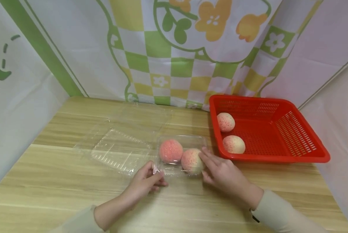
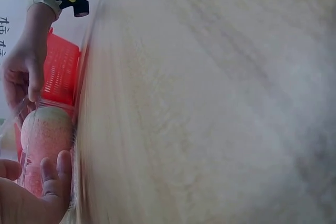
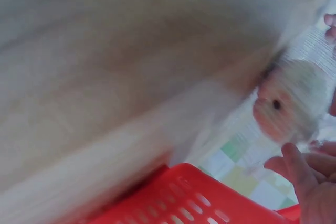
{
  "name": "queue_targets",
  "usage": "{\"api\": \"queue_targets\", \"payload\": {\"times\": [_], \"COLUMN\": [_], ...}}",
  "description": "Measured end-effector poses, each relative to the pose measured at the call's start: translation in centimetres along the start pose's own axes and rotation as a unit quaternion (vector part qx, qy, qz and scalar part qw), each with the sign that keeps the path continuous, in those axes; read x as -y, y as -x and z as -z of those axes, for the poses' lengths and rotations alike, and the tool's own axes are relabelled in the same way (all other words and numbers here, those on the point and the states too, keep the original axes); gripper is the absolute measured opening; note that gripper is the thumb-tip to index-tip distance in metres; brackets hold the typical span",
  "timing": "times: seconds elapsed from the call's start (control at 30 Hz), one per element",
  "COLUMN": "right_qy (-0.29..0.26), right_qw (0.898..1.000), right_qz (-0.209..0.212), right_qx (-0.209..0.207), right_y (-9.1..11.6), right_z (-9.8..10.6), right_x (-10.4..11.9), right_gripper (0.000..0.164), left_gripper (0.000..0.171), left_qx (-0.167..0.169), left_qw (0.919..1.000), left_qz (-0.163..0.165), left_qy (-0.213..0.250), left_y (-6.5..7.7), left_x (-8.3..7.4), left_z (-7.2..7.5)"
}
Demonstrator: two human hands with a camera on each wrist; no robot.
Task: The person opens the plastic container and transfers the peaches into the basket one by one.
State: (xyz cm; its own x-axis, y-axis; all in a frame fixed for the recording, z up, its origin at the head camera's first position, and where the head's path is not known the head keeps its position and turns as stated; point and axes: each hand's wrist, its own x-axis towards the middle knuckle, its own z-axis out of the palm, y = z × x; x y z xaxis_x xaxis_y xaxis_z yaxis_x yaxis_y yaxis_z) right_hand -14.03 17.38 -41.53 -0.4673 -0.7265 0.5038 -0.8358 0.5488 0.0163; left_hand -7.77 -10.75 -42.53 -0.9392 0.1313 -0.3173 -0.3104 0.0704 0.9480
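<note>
Two peaches (image 1: 171, 151), one deep pink and one pink fading to cream, lie side by side in a clear plastic container (image 1: 188, 139). My left hand (image 1: 146, 181) holds the container's front left corner between thumb and fingers. On the opposite side, my right hand (image 1: 225, 176) grips the container's right edge, next to the paler peach (image 1: 190, 160). The left wrist view shows both hands about the container, with a peach (image 2: 47, 132) between them. In the right wrist view the peach (image 3: 291, 100) shows through blurred plastic. Whether the lid is fully down, I cannot tell.
A red plastic basket (image 1: 279, 158) stands at the right, with two pale peaches (image 1: 233, 144) along its left wall. Left of my hands, an unfolded clear plastic container (image 1: 120, 149) lies on the wooden table (image 1: 45, 181). Behind hangs a patterned curtain (image 1: 179, 68).
</note>
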Motion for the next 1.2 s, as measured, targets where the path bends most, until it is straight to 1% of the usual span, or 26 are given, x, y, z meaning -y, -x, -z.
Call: {"api": "queue_targets", "payload": {"times": [0.17, 0.3, 0.4, 0.57, 0.67, 0.77, 0.93, 1.07, 1.2], "right_qy": [-0.045, -0.077, -0.087, -0.093, -0.091, -0.089, -0.098, -0.121, -0.131], "right_qw": [0.998, 0.996, 0.995, 0.994, 0.994, 0.993, 0.989, 0.982, 0.978], "right_qz": [-0.032, -0.036, -0.041, -0.046, -0.054, -0.072, -0.113, -0.142, -0.160], "right_qx": [0.024, 0.029, 0.017, -0.018, -0.024, -0.016, 0.009, 0.022, 0.029], "right_y": [-0.2, -0.1, -0.2, -0.7, -1.2, -1.8, -2.4, -3.0, -3.5], "right_z": [0.5, 0.6, 0.7, 1.1, 1.6, 2.0, 2.7, 3.4, 3.9], "right_x": [-0.2, -0.2, 0.0, 0.3, 0.4, 0.5, 0.7, 0.5, 0.1], "right_gripper": [0.052, 0.057, 0.059, 0.060, 0.061, 0.065, 0.075, 0.075, 0.075], "left_gripper": [0.016, 0.018, 0.019, 0.020, 0.018, 0.016, 0.016, 0.016, 0.017], "left_qx": [0.009, 0.009, 0.003, -0.016, -0.027, -0.034, -0.028, -0.022, -0.023], "left_qw": [1.0000, 0.9999, 0.9999, 0.9996, 0.9994, 0.9992, 0.9993, 0.9994, 0.9994], "left_qz": [0.003, 0.012, 0.013, 0.015, 0.016, 0.015, 0.006, 0.000, -0.001], "left_qy": [0.000, 0.003, -0.003, -0.018, -0.017, -0.017, -0.023, -0.027, -0.027], "left_y": [-0.2, -0.2, -0.3, -0.4, -0.5, -0.5, -0.6, -0.7, -0.8], "left_x": [0.0, 0.0, -0.1, -0.4, -0.5, -0.4, -0.4, -0.5, -0.5], "left_z": [0.4, 0.9, 1.0, 1.0, 1.0, 1.0, 1.1, 1.3, 1.3]}}
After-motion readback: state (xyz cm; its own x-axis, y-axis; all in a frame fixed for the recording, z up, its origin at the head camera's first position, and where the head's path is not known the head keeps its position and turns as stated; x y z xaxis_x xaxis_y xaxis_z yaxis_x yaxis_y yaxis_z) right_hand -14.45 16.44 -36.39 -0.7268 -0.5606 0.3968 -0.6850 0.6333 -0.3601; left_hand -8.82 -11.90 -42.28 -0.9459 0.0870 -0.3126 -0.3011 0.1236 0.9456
